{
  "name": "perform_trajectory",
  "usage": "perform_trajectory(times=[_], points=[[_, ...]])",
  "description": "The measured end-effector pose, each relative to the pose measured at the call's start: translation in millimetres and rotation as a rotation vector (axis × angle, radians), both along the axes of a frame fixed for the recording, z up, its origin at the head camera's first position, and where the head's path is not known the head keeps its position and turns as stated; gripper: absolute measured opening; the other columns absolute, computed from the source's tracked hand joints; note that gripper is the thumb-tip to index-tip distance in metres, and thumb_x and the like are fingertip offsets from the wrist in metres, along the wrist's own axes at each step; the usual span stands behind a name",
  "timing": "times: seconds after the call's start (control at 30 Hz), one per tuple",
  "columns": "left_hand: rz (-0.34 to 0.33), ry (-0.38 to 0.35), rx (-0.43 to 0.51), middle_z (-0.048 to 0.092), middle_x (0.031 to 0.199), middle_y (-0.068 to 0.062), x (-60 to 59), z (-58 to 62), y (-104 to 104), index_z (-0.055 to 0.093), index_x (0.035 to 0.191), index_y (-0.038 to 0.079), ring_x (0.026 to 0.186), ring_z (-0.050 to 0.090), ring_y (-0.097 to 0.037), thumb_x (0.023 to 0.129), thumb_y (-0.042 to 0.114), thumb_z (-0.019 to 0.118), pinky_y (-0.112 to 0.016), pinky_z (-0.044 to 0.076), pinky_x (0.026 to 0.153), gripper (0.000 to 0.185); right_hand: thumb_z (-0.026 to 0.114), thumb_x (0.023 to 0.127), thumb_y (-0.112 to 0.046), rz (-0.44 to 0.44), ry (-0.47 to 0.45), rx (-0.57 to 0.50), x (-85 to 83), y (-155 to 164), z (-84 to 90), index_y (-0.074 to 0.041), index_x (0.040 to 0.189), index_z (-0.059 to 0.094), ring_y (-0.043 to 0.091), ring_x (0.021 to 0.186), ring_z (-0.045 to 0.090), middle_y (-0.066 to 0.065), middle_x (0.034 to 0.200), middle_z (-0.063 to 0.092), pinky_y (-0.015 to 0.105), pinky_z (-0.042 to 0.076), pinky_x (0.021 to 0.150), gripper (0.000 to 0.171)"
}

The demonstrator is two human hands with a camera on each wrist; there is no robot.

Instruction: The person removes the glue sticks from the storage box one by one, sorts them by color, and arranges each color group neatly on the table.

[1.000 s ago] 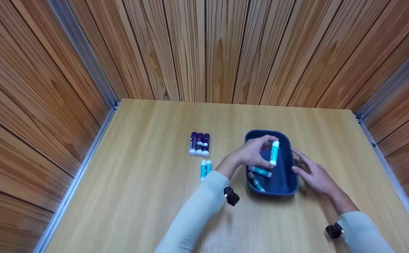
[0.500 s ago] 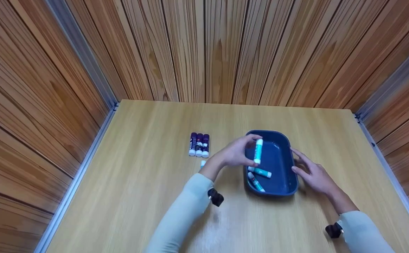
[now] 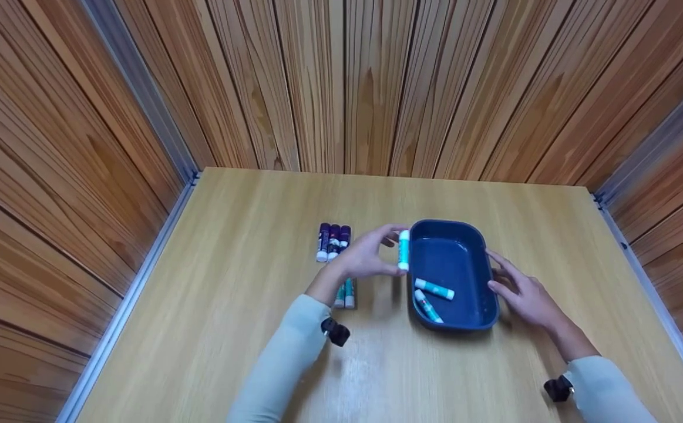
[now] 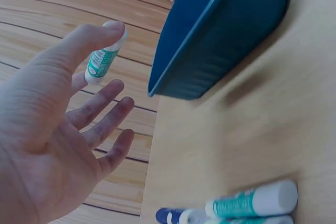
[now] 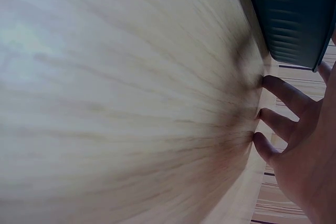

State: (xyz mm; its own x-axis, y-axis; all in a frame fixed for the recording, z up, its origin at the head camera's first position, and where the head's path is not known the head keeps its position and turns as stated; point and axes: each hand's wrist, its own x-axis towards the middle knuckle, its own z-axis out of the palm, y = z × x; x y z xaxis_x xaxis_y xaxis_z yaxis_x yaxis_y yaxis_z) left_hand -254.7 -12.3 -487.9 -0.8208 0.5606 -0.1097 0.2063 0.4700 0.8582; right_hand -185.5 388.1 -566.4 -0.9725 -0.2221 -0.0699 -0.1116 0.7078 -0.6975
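My left hand [image 3: 389, 250] pinches an upright teal glue stick [image 3: 403, 249] between thumb and forefinger, just outside the left rim of the dark blue tray [image 3: 457, 258]. The left wrist view shows that stick [image 4: 102, 59] held at the fingertips, the other fingers spread, the tray [image 4: 220, 35] beyond. Two teal sticks [image 3: 434, 288] lie in the tray's near left part. My right hand [image 3: 503, 276] rests with straight fingers [image 5: 283, 93] on the table at the tray's right side [image 5: 294, 19].
Three purple-capped sticks [image 3: 333, 241] lie side by side left of the tray. Two teal sticks [image 3: 345, 292] lie below them, partly hidden by my left wrist, also seen as teal sticks [image 4: 252, 203] under the palm. Wooden walls close in the table on three sides.
My left hand has carried the teal stick leftward from above the tray's middle to just past its left rim. The right hand and the tray have stayed put.
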Motion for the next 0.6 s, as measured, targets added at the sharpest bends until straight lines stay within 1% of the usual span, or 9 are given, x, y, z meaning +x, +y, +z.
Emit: perform_trajectory(times=[0.23, 0.37, 0.47, 0.6], points=[[0.030, -0.004, 0.013, 0.062, 0.164, -0.006, 4.0, -3.8, -24, 0.047, 0.170, 0.029, 0.154, 0.057, -0.029, 0.097, 0.026, 0.092, -0.056, 0.051, 0.128, 0.086, 0.054, 0.119, -0.043, 0.001, -0.004, -0.004, 1.2, -1, -1.2, -0.033, 0.182, 0.019, 0.060, 0.159, 0.047, 0.032, 0.175, 0.045, 0.083, 0.036, 0.124, 0.072], [0.047, 0.002, 0.024, 0.062, 0.163, -0.007, 8.2, -7.5, -37, 0.047, 0.170, 0.028, 0.153, 0.058, -0.029, 0.096, 0.025, 0.091, -0.058, 0.050, 0.128, 0.086, 0.054, 0.120, -0.043, 0.000, -0.001, -0.002, 1.7, -1, -0.3, -0.033, 0.182, 0.020, 0.060, 0.159, 0.047, 0.032, 0.175, 0.045, 0.082, 0.037, 0.124, 0.072], [0.055, 0.008, 0.021, 0.062, 0.162, -0.009, 10.3, -10.0, -47, 0.047, 0.170, 0.025, 0.153, 0.057, -0.031, 0.096, 0.024, 0.091, -0.059, 0.049, 0.128, 0.086, 0.055, 0.120, -0.040, 0.002, 0.013, -0.010, 1.8, -1, 1.4, -0.031, 0.182, 0.022, 0.060, 0.157, 0.050, 0.032, 0.173, 0.049, 0.081, 0.039, 0.123, 0.071], [0.064, -0.001, 0.027, 0.060, 0.163, -0.012, 12.4, -12.6, -60, 0.047, 0.170, 0.025, 0.155, 0.055, -0.035, 0.097, 0.022, 0.090, -0.062, 0.048, 0.129, 0.085, 0.057, 0.119, -0.036, 0.005, 0.022, -0.023, 2.7, -2, 2.0, -0.028, 0.181, 0.024, 0.060, 0.156, 0.052, 0.033, 0.171, 0.051, 0.081, 0.040, 0.122, 0.071]])
